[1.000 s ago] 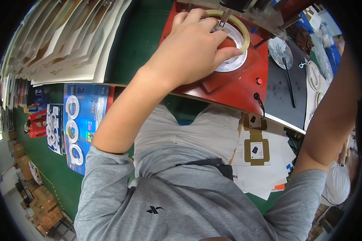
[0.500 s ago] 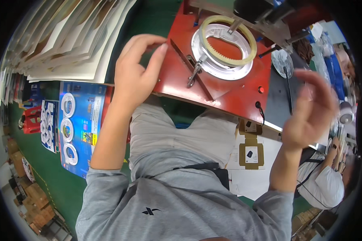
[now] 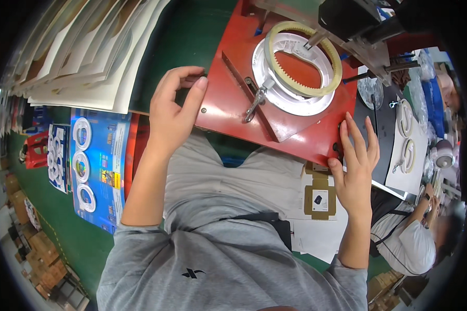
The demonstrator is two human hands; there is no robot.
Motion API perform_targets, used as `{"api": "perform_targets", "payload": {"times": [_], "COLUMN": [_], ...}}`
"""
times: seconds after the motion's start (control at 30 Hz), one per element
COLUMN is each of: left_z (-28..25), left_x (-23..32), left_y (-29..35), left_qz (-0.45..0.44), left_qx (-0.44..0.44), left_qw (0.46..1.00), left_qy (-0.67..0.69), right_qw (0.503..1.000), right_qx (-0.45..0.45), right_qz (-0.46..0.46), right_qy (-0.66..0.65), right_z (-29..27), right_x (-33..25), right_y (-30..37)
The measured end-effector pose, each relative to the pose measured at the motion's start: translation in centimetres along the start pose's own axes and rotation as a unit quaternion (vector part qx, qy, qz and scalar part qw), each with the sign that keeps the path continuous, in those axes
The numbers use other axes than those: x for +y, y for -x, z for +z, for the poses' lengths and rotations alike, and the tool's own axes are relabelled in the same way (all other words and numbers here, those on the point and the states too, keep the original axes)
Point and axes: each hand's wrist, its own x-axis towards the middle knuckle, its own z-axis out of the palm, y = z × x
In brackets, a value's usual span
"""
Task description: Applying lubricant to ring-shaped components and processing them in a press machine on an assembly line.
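Observation:
A red machine plate (image 3: 306, 139) fills the upper middle of the view. On it lies a white ring (image 3: 297, 106), and over that a pale yellow toothed ring (image 3: 273, 63) under the machine's head. A small metal catch (image 3: 255, 103) sits beside a dark bar (image 3: 262, 116) left of the rings. My left hand (image 3: 175, 111) is at the plate's left edge, thumb and curled fingers apart, holding nothing. At the right front corner my right hand (image 3: 358, 163) spreads its fingers along the edge, also empty. It hides the red button there.
White sheets (image 3: 104, 67) are stacked at the upper left. Below them, a blue printed board (image 3: 106, 171) carries several white rings. At the right, two pale rings (image 3: 408, 155) lie on a white sheet beside a dark surface. Another person (image 3: 407, 238) works at the lower right.
My right hand has come down and left, from beside the machine onto the plate's right corner. My left hand has dropped slightly along the left edge. The view has shifted a little.

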Motion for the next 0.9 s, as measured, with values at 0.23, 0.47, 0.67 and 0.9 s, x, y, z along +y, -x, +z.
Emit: {"api": "perform_targets", "payload": {"times": [0.23,0.47,0.67,0.9], "left_z": [-0.3,3.0,3.1,2.6], "left_x": [6.4,6.8,6.3,6.9], "left_y": [-2.8,-3.1,-2.4,-2.4], "left_qz": [0.287,0.281,0.236,0.252], "left_qx": [-0.054,-0.114,-0.107,-0.021], "left_qw": [0.954,0.941,0.958,0.96], "left_qy": [-0.063,-0.152,-0.123,-0.116], "right_qw": [0.999,0.971,0.967,0.962], "right_qx": [0.017,0.171,0.172,0.167], "right_qz": [-0.008,-0.091,-0.126,-0.139], "right_qy": [-0.031,-0.142,-0.139,-0.162], "right_z": [-2.0,-0.7,0.9,1.2], "right_x": [0.2,-2.2,-2.1,-1.6], "right_y": [-1.5,-6.6,-8.4,-9.2]}}
